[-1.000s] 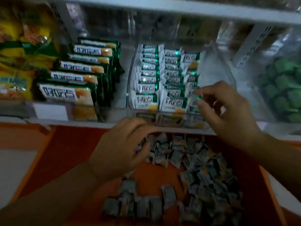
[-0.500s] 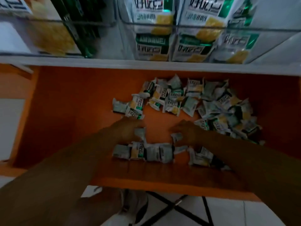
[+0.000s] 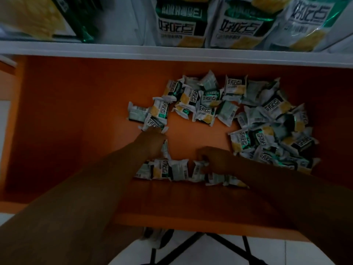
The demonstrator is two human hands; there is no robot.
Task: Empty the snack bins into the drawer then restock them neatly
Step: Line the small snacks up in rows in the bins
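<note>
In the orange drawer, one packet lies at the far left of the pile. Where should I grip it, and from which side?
Probably pinch the far-left packet at its free left edge, coming from the left and above. It lies flat on the drawer floor with bare floor to its left, while its right end meets a neighbouring packet. The left hand is nearest.

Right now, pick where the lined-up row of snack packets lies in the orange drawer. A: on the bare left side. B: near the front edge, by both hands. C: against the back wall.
B: the row of packets runs near the front edge of the drawer, with the left hand and right hand at it.
</note>
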